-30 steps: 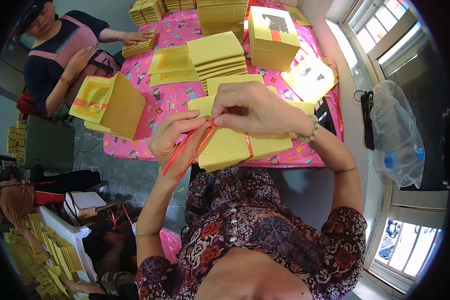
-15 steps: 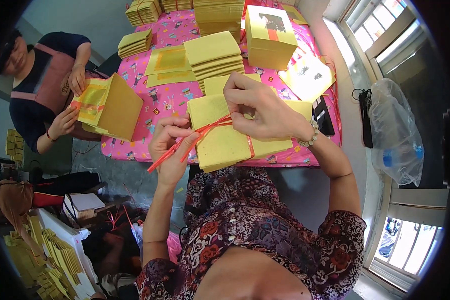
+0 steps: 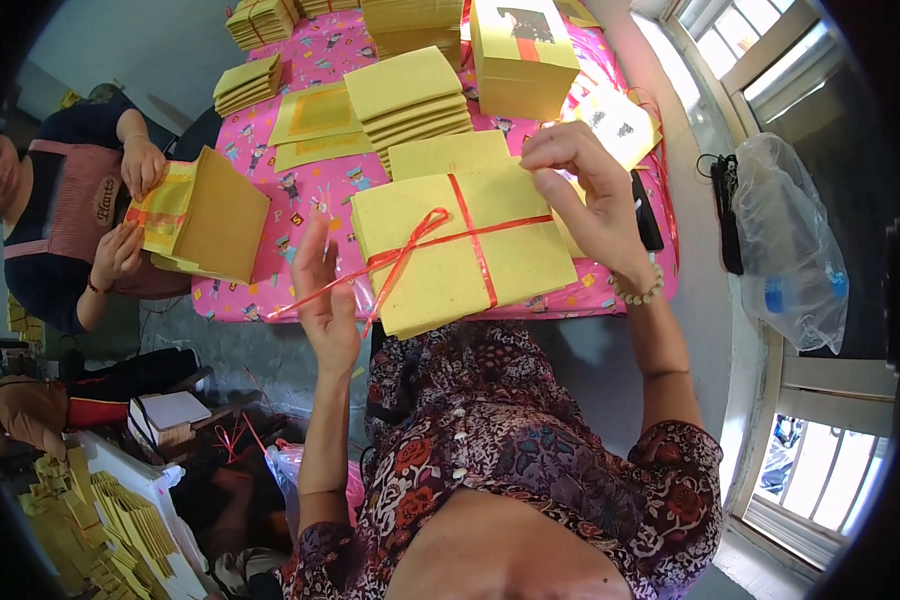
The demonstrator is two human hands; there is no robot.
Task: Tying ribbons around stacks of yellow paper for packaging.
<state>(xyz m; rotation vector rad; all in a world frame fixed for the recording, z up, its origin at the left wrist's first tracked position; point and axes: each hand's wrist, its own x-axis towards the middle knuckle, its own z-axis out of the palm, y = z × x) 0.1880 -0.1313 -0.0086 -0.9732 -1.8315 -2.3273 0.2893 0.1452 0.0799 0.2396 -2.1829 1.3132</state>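
A bundle of yellow paper sheets [image 3: 525, 258] lies in front of me at the table's near edge. Red plastic ribbon [image 3: 480, 258] crosses it both ways, with a looped knot on its left half and loose tails hanging off the left side. Beside that side, my left hand [image 3: 328, 305] is upright with fingers extended, one ribbon tail running past it. My right hand [image 3: 592, 200] hovers at the bundle's far right corner, fingers loosely bent, thumb apart, nothing visible between them.
Yellow paper stacks [image 3: 415, 95] and a tall paper block [image 3: 525, 75] stand farther back on the pink patterned tablecloth [image 3: 245, 205]. At left, a co-worker's hands [image 3: 130, 245] hold another yellow block [image 3: 220, 215]. A dark phone [image 3: 647, 215] lies at right.
My hands have let go of the ribbon and spread apart, the right moving rightward. A looped knot now shows on the bundle. The view has shifted slightly.
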